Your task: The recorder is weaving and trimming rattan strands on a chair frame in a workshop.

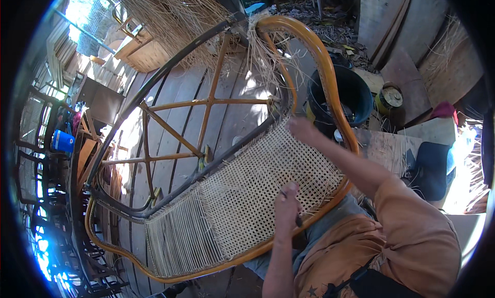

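A woven cane panel [242, 195] spans the curved wooden chair frame [330, 76] lying across my lap. Open hexagonal-looking mesh covers its right part, while only parallel strands [180, 236] run across the left end. Over the mesh, near the close rail, my left hand [287, 208] is closed around a slim tool with a dark handle [299, 221]; its kind is unclear. My right hand [303, 130] is at the panel's far upper edge beside the dark rail, fingers drawn together. Whatever they pinch is too small to make out. Loose cane strands [263, 40] hang from the frame's top.
Crossed wooden braces [211, 99] stand beyond the panel, above a plank floor [175, 84]. A black bucket [356, 92] and a smaller can [390, 98] sit at the right. Bundled dry cane [170, 20] fills the back. A blue container [63, 141] is at far left.
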Available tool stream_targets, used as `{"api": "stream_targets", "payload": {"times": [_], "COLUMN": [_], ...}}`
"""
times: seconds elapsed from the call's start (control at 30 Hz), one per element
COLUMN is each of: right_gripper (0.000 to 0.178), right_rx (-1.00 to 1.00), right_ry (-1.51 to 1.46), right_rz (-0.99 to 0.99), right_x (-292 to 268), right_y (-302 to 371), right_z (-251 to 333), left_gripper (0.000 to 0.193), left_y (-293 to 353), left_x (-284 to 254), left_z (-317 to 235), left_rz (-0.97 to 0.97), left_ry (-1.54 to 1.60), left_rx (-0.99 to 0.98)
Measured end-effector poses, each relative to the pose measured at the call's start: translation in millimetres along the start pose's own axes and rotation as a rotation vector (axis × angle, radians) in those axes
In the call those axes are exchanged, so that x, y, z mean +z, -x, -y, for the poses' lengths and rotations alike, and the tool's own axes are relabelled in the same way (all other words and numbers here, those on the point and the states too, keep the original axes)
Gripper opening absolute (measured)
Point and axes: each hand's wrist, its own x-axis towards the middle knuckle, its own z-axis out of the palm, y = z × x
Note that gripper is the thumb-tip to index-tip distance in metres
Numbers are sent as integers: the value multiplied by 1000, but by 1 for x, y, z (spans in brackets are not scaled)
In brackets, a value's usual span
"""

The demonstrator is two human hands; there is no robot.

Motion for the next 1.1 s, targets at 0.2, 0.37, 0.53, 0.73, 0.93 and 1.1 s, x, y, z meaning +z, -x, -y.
{"api": "stream_targets", "payload": {"times": [0.2, 0.37, 0.53, 0.73, 0.93, 1.1], "right_gripper": [32, 30, 29, 26, 22, 20], "right_rx": [508, 335, 472, 604, 696, 572], "right_ry": [-1065, -725, -1055, -1553, -1166, -1109], "right_rz": [250, 587, 197, -157, -109, -70], "right_x": [-7, -33, -61, -73, -87, -74], "right_y": [62, 58, -11, -178, -240, -234], "right_z": [65, 75, 36, -15, -67, -91], "left_gripper": [40, 33, 30, 34, 32, 19], "left_y": [-74, -74, -49, -38, 58, 171], "left_x": [-18, -5, -10, 1, -55, -113], "left_z": [-61, -81, -96, -101, -12, 104], "left_rz": [-233, -82, -94, -130, -188, -530], "left_ry": [-416, -434, -270, -395, -527, -153], "left_rx": [388, 364, 257, 432, 249, -118]}}
